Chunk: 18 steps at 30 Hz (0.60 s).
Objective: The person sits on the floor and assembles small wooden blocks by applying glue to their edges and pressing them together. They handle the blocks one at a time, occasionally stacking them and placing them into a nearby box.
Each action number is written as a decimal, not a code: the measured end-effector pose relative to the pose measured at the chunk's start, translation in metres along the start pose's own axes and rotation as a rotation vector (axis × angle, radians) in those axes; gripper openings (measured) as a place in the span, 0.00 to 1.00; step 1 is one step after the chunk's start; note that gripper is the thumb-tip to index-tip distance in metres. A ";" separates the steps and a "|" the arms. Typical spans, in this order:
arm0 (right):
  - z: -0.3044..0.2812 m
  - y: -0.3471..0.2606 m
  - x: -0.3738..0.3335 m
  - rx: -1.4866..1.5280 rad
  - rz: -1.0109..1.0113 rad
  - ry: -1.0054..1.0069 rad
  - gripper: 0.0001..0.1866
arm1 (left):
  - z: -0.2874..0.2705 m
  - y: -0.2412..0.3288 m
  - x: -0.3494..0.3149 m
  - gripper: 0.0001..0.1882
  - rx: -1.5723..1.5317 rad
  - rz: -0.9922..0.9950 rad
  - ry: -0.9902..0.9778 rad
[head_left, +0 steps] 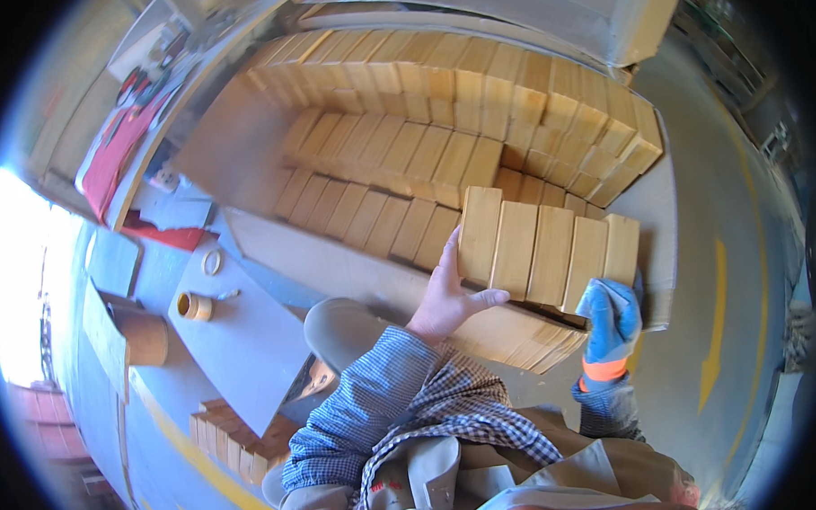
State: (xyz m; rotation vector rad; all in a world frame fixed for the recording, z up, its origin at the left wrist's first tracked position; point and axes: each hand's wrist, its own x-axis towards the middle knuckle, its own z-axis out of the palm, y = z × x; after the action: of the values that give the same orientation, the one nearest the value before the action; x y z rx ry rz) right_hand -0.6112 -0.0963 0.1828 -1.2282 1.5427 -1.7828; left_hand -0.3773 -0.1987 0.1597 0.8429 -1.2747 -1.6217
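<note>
Row of five wooden blocks (549, 254): held right of centre in the frame, at the near side of an open cardboard box (286, 250); contact beneath cannot be told.
Left grip (444, 300): spread wide, fingers and thumb pressed to the row's left end.
Blue-gloved right grip (612, 320): curled against the lower right end; fingertips partly hidden.
Nearer hand: neither; the row is clasped between both.
Row's line: pointed left to right, dipped slightly toward lower right.
Each block's long axis: set roughly up and down the frame, across the row.
Stacked blocks (405, 156): ranked above and left.
</note>
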 end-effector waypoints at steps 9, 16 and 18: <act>0.110 -0.058 -0.006 0.001 -0.231 -0.607 0.03 | -0.075 0.054 -0.162 0.69 0.471 0.221 0.488; 0.322 -0.043 -0.105 0.344 0.115 -1.194 0.04 | -0.176 0.030 -0.319 0.55 0.326 0.166 1.128; 0.379 -0.029 -0.140 0.261 0.079 -1.277 0.06 | -0.200 0.019 -0.354 0.51 0.328 0.174 1.249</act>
State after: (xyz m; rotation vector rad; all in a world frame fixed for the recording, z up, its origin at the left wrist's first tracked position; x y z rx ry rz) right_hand -0.2144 -0.1708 0.1522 -1.6052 0.5628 -0.7187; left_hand -0.0592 0.0532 0.1266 1.5341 -0.6346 -0.4722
